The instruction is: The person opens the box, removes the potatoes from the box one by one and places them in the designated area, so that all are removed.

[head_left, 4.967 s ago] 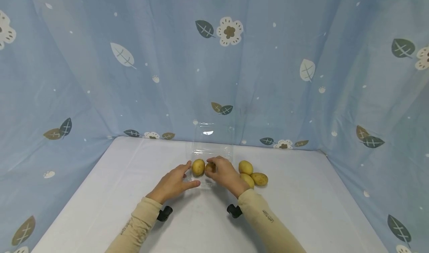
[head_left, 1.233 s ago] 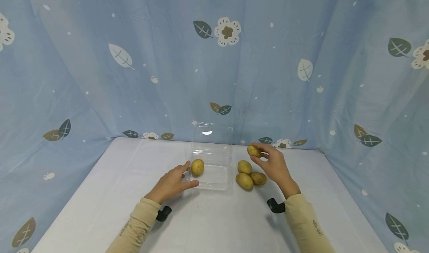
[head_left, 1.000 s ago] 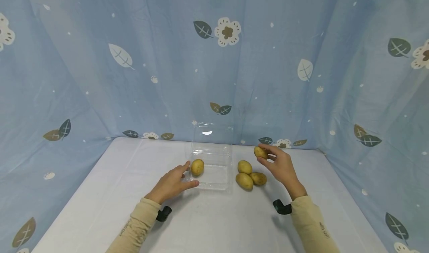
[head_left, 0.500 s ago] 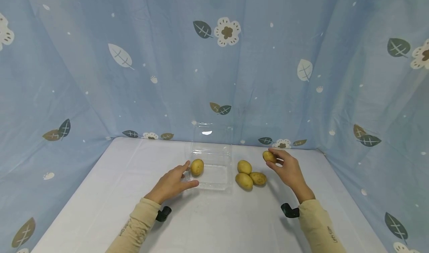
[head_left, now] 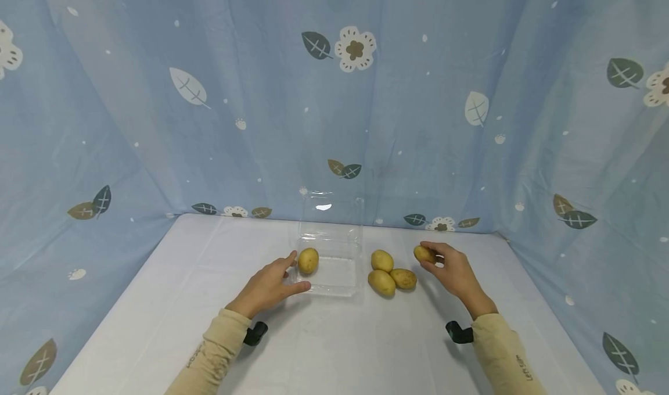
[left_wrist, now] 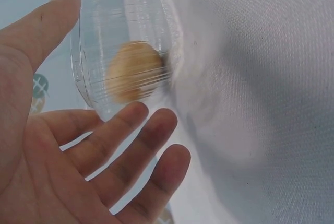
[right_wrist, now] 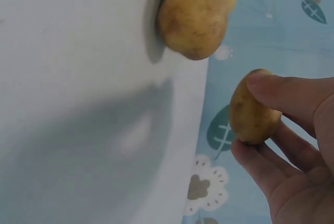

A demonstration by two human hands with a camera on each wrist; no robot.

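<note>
A clear plastic clamshell box [head_left: 334, 290] stands on the table with its lid [head_left: 331, 212] raised at the back. One potato [head_left: 308, 261] lies at the left inside it. My left hand [head_left: 269, 284] is at the box's left side, fingers spread; in the left wrist view the fingers [left_wrist: 162, 125] lie extended beside the clear wall. To the right of the box, my right hand [head_left: 453, 269] pinches a small potato [right_wrist: 251, 110] between thumb and fingers, above the table. Three more potatoes [head_left: 382, 283] lie touching in a cluster between the box and this hand.
A white cloth [head_left: 334, 348] covers the table. Behind its far edge hangs a blue curtain [head_left: 418, 122] printed with leaves and flowers. A black wrist-camera mount [head_left: 460, 332] juts from the right wrist, another mount [head_left: 255, 333] from the left.
My right hand has taken the small potato from the box, carried it right past the cluster, and lowered it during the last half second. My left hand has kept its place.
</note>
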